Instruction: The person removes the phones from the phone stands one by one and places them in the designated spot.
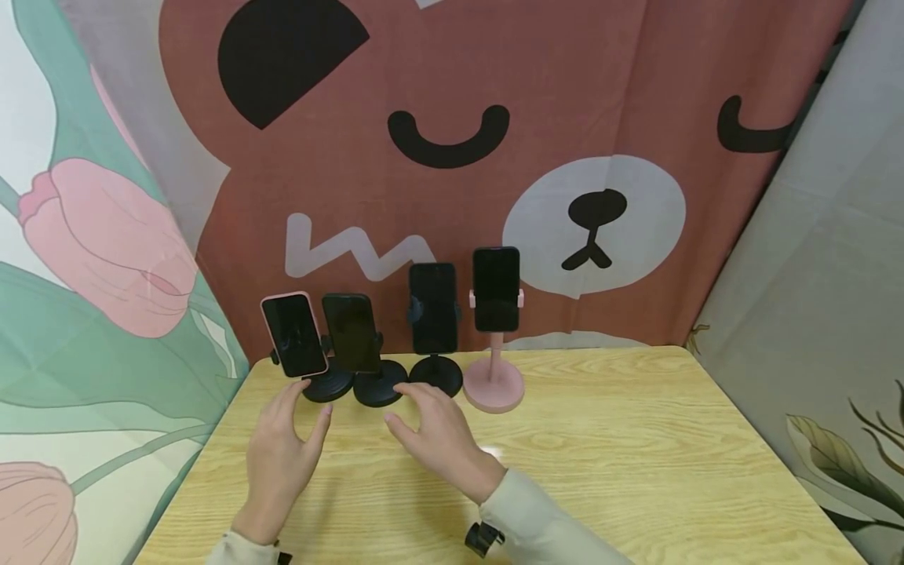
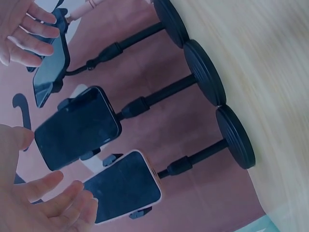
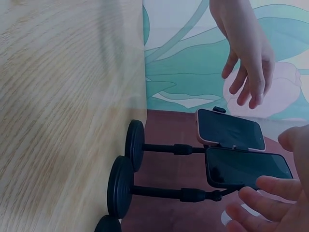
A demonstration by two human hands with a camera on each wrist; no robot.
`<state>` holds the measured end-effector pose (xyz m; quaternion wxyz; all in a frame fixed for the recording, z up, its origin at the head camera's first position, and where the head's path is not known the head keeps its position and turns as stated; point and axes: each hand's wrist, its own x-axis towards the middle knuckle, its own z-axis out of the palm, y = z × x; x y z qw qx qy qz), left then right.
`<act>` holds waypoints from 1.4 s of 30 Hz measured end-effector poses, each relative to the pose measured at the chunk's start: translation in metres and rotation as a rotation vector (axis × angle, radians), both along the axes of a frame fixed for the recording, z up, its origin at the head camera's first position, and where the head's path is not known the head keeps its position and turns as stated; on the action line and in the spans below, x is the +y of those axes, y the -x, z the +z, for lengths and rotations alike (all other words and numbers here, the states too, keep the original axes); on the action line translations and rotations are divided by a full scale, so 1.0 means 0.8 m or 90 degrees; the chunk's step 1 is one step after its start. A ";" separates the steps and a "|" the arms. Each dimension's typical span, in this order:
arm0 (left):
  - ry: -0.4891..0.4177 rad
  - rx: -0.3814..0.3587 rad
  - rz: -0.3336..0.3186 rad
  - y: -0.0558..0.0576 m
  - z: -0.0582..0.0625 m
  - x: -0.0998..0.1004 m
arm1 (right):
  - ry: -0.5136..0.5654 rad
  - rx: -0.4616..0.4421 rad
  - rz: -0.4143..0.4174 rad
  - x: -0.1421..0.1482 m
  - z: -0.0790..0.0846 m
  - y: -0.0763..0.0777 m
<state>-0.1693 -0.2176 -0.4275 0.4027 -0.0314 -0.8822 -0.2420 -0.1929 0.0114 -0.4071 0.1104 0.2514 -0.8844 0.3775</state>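
Observation:
Several phones stand in a row on holders at the table's back. Leftmost is a phone with a pink edge (image 1: 295, 335), then a dark phone (image 1: 351, 333), both on black stands. A third phone (image 1: 434, 308) also has a black stand (image 1: 435, 377); the rightmost phone (image 1: 497, 289) sits in a pink stand (image 1: 493, 385). My left hand (image 1: 282, 451), fingers spread and loosely bent, hovers before the pink-edged phone. Holding nothing, my right hand (image 1: 441, 435) is near the second stand's round base (image 1: 380, 384). The right wrist view shows the left hand (image 3: 248, 53) apart from the phones.
The wood-grain table (image 1: 636, 455) extends to the right and front of the stands. A brown curtain with a bear print (image 1: 438, 204) hangs right behind them. Floral cloth (image 1: 106, 314) covers the left side, and a pale curtain (image 1: 812, 314) hangs at the right.

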 end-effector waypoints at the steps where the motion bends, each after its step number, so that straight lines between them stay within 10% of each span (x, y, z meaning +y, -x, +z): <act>1: -0.001 -0.002 0.003 0.000 0.000 -0.002 | -0.001 -0.002 0.001 -0.001 0.000 0.000; 22: -0.012 0.023 0.040 0.026 0.013 -0.045 | -0.010 0.003 0.014 -0.034 0.018 0.027; 42: -0.084 -0.060 0.042 0.049 0.018 -0.074 | -0.019 -0.093 0.046 -0.089 0.019 0.032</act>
